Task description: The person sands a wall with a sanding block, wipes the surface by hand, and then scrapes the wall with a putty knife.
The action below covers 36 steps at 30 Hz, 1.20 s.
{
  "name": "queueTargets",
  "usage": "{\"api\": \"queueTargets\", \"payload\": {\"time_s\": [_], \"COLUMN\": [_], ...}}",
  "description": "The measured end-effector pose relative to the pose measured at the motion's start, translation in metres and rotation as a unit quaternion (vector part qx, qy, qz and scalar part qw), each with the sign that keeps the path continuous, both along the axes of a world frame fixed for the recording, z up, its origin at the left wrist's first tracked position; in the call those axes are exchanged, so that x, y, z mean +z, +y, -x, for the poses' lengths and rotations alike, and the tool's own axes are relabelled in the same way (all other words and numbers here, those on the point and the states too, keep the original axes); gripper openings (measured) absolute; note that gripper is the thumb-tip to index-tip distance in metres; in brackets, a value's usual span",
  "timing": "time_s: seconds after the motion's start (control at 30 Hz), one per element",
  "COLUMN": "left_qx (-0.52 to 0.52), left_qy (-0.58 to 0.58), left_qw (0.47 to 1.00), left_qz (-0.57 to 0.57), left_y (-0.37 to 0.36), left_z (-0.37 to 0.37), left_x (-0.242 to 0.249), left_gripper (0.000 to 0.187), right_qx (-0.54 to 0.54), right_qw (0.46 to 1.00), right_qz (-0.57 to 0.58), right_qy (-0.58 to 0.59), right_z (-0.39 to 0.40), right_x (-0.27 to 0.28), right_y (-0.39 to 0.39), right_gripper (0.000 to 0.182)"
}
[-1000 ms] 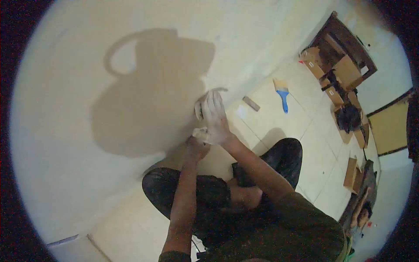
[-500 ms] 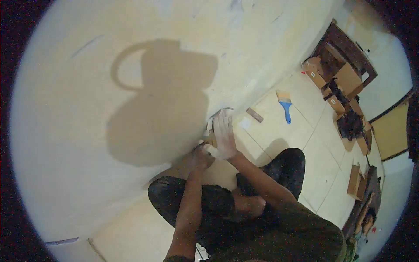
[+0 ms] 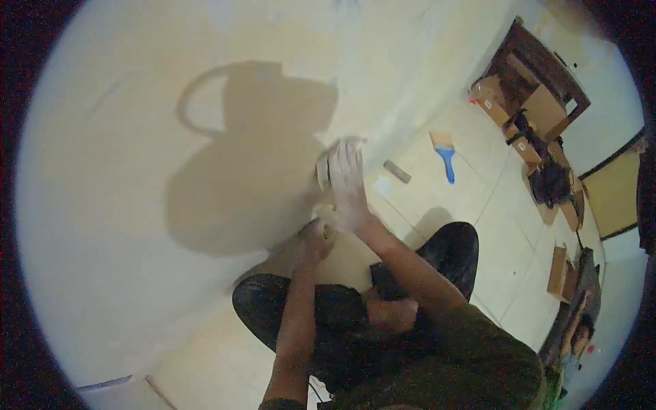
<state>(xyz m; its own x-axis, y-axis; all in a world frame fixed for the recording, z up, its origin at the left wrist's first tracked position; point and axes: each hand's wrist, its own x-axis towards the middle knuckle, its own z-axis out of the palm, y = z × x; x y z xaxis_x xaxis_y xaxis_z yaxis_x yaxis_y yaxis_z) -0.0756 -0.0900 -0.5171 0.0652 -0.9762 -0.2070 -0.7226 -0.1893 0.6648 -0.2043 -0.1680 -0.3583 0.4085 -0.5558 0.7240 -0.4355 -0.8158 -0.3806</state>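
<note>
While the right hand (image 3: 346, 183) presses a whitish trowel (image 3: 326, 166) flat to the wall (image 3: 123, 205) at frame centre w/ fingers spread, left hand (image 3: 316, 237) just below closed on its handle, keep pressure even, strokes overlapping.

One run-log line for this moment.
right hand flat on tool against wall | left hand gripping its handle | blue brush on floor

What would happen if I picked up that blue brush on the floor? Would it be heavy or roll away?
The blue brush looks flat with a short handle, so it probably stays put rather than rolling. It seems small, likely light. Its pale bristles would probably bend when pushed.
</note>
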Motion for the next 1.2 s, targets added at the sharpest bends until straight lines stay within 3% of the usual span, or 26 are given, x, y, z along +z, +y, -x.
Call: {"api": "queueTargets", "payload": {"time_s": [0.07, 0.17, 0.27, 0.47, 0.57, 0.67, 0.77, 0.97, 1.07, 1.2], "left_qx": [0.002, -0.002, -0.004, 0.001, -0.006, -0.005, -0.006, -0.009, -0.004, -0.004], "left_qy": [-0.003, -0.002, -0.001, -0.005, 0.000, -0.002, -0.003, -0.003, -0.008, -0.010], "left_qw": [1.000, 1.000, 1.000, 1.000, 1.000, 1.000, 1.000, 1.000, 1.000, 1.000], "left_qz": [0.002, 0.001, 0.001, 0.000, -0.006, -0.002, -0.002, -0.007, -0.001, -0.001], "left_y": [0.000, 0.000, -0.004, 0.001, 0.002, -0.003, -0.002, -0.003, -0.005, -0.001], "left_z": [-0.001, -0.001, 0.002, -0.001, 0.002, 0.000, -0.001, 0.000, 0.000, 0.002], "left_x": [-0.003, -0.002, 0.001, -0.008, -0.003, -0.006, -0.011, -0.007, -0.010, -0.008], "left_gripper": [0.053, 0.053, 0.053, 0.053, 0.053, 0.053, 0.053, 0.053, 0.053, 0.053], "right_qx": [-0.008, -0.023, -0.011, -0.003, 0.005, 0.011, 0.040, 0.015, 0.005, 0.007], "right_qw": [0.996, 0.991, 1.000, 0.990, 0.999, 0.999, 0.979, 0.997, 0.986, 0.993], "right_qz": [-0.041, -0.075, -0.006, -0.100, -0.044, -0.052, -0.158, -0.042, -0.143, -0.117], "right_qy": [0.077, 0.109, -0.014, 0.094, -0.025, -0.005, 0.120, -0.055, 0.090, 0.031], "right_z": [0.012, 0.015, -0.001, 0.012, -0.003, -0.003, 0.006, -0.011, -0.010, -0.009], "right_x": [-0.035, -0.027, 0.005, -0.031, 0.005, 0.008, -0.015, 0.004, -0.025, -0.023], "right_y": [0.004, 0.017, 0.005, 0.027, 0.011, 0.013, 0.027, 0.012, 0.032, 0.041], "right_gripper": [0.108, 0.107, 0.104, 0.102, 0.103, 0.107, 0.106, 0.109, 0.109, 0.107]}}
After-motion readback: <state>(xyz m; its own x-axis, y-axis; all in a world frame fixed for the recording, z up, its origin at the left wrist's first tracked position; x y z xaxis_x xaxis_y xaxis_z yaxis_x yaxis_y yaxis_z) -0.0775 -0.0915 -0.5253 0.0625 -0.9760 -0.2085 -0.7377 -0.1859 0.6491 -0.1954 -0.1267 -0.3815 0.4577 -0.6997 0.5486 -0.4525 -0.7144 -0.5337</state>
